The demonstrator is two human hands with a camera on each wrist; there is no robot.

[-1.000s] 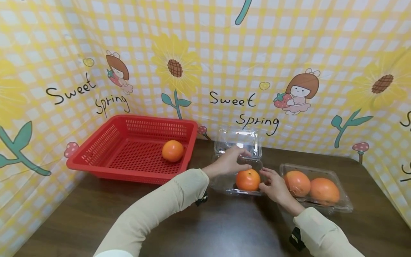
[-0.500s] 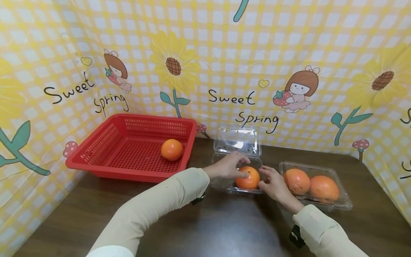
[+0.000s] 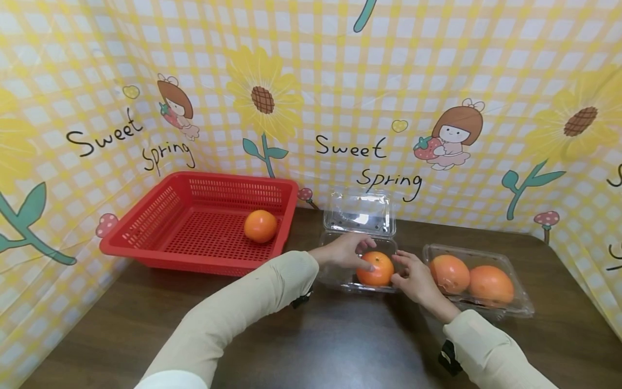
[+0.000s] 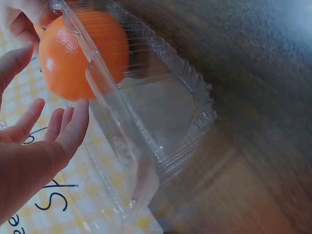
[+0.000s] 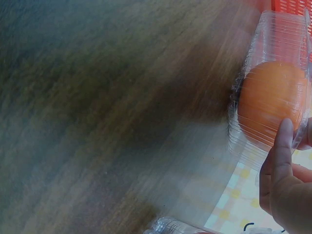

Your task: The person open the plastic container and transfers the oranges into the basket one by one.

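Note:
An orange point(image 3: 376, 269) sits in the right end of a clear plastic clamshell box point(image 3: 340, 278), whose lid point(image 3: 359, 213) stands raised at the back. My left hand point(image 3: 342, 251) is over the box on the orange's left, thumb and fingers spread around it. In the left wrist view, the fingertips point(image 4: 83, 109) are close to the orange, and contact is hard to tell. My right hand point(image 3: 413, 278) pinches the box's right side wall, with the thumb outside and fingers at the rim in the right wrist view.
A red slotted basket point(image 3: 194, 265) with one orange point(image 3: 261, 226) stands on the left. To the right, a second clear box point(image 3: 522, 308) holds two oranges point(image 3: 470, 278). Behind the dark wooden table point(image 3: 311, 346) hangs a yellow checked cloth point(image 3: 311, 97).
My left hand has come down from above the orange, so its thumb now lies in front of the fruit. The right hand has stayed at the box's side.

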